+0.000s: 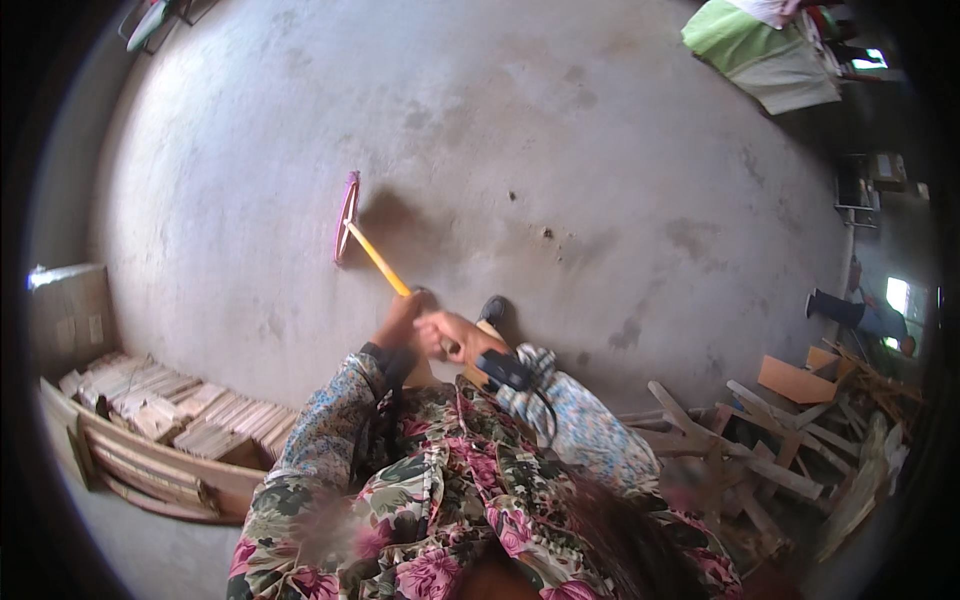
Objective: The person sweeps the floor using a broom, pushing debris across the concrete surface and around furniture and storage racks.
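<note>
A long-handled floor squeegee (376, 256) with a yellow pole reaches out ahead of me. Its narrow pink head (346, 218) rests on the grey floor, turned almost edge-on; I cannot make out its blade. My left hand (399, 318) is wrapped round the pole at the lower grip. Close beside it, my right hand (452, 335) is closed on the pole's upper part, which the fingers and wrist largely hide. Both hands are slightly blurred. A dark shoe (494, 308) shows just beyond my right hand.
Small bits of dirt (547, 233) lie on the stained floor (600, 130). Stacked wooden slats (215, 405) fill a wooden frame at left, near a cardboard box (75, 315). Scrap wood (760, 440) is heaped at right. Another person (862, 314) is at the far right; green-and-white cloth (765, 55) hangs at upper right.
</note>
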### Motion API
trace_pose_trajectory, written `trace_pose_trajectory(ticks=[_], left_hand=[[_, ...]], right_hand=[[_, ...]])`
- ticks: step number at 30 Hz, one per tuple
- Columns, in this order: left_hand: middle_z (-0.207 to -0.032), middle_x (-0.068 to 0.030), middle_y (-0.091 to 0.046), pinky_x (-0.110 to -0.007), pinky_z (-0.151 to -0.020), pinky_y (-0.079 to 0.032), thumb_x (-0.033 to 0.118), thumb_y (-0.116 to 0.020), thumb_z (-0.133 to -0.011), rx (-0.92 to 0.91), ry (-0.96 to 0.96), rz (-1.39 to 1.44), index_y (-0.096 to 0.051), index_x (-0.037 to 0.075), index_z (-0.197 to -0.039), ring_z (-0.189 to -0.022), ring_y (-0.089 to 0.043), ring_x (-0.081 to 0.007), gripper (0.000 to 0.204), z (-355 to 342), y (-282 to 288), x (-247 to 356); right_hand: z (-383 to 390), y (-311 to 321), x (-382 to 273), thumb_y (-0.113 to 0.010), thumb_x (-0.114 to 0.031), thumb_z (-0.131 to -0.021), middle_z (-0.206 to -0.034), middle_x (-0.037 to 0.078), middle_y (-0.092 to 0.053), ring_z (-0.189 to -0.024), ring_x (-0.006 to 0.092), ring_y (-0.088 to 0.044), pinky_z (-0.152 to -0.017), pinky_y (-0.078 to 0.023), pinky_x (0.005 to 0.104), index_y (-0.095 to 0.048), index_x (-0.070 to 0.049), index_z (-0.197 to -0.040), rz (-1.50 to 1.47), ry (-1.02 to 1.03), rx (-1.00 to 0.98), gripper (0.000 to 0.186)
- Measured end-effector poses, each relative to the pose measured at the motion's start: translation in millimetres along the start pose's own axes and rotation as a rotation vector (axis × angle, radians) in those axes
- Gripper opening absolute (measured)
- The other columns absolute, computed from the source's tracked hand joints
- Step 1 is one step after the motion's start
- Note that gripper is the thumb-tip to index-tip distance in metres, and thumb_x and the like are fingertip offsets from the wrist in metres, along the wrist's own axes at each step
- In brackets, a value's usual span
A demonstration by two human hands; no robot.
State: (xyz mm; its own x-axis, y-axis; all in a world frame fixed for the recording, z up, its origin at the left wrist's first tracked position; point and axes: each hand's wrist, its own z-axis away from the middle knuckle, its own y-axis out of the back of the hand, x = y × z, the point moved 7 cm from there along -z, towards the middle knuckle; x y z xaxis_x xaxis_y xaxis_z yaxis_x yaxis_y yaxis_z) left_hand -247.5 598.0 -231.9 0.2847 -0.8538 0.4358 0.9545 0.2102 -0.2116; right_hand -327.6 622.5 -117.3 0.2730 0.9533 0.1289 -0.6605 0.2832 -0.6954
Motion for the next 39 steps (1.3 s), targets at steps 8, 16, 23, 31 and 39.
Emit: trace_pose_trajectory(ticks=[8,16,23,31,39], left_hand=[[-0.067,-0.0089,-0.060,-0.036,-0.052,-0.044,0.008,-0.055,-0.071,-0.675,-0.815,-1.577,-0.058,0.002,-0.071,-0.056,-0.057,-0.0247,0.006,-36.3,-229.2,-132.6],[-0.075,-0.0109,-0.062,-0.033,-0.064,-0.048,0.005,-0.058,-0.075,-1.013,-0.998,-0.642,-0.060,-0.001,-0.081,-0.069,-0.060,-0.0242,0.008,41.1,-418.3,-166.7],[-0.077,-0.0068,-0.057,-0.026,-0.060,-0.047,0.010,-0.059,-0.080,-0.795,0.257,-0.026,-0.046,-0.005,-0.105,-0.068,-0.056,-0.0144,0.032,70.2,-373.6,-146.5],[-0.064,-0.0058,-0.057,-0.028,-0.046,-0.044,0.010,-0.056,-0.080,-0.178,-0.088,-0.542,-0.058,-0.001,-0.073,-0.055,-0.054,-0.0138,0.013,13.3,-168.9,-92.2],[-0.070,-0.0092,-0.056,-0.033,-0.057,-0.051,0.006,-0.050,-0.080,-0.232,0.411,0.043,-0.050,-0.003,-0.089,-0.062,-0.057,-0.0208,0.013,-15.3,-175.0,-177.2]], right_hand=[[141.3,184.3,10.6,-0.051,-0.018,-0.087,-0.051,-0.008,-0.031,-0.042,0.0048,-0.028,-0.040,-0.022,0.0201,-0.033,-0.017,-0.060,-0.399,0.144,0.133,0.032],[298.0,257.7,4.4,-0.049,-0.011,-0.083,-0.050,-0.004,-0.036,-0.038,0.0076,-0.033,-0.036,-0.026,0.0240,-0.038,-0.012,-0.069,-0.158,0.364,0.675,0.018],[280.4,225.0,20.4,-0.047,-0.007,-0.082,-0.055,-0.001,-0.037,-0.041,0.0107,-0.038,-0.037,-0.032,0.0261,-0.038,-0.008,-0.099,0.396,0.413,0.758,0.019],[130.9,152.4,10.6,-0.049,-0.015,-0.089,-0.049,-0.008,-0.032,-0.040,0.0050,-0.032,-0.039,-0.027,0.0211,-0.033,-0.016,-0.065,0.042,0.031,-0.021,0.028],[130.8,200.7,13.0,-0.045,-0.011,-0.090,-0.050,-0.009,-0.032,-0.038,0.0027,-0.029,-0.037,-0.024,0.0183,-0.037,-0.015,-0.073,-0.118,-0.002,0.055,0.020]])
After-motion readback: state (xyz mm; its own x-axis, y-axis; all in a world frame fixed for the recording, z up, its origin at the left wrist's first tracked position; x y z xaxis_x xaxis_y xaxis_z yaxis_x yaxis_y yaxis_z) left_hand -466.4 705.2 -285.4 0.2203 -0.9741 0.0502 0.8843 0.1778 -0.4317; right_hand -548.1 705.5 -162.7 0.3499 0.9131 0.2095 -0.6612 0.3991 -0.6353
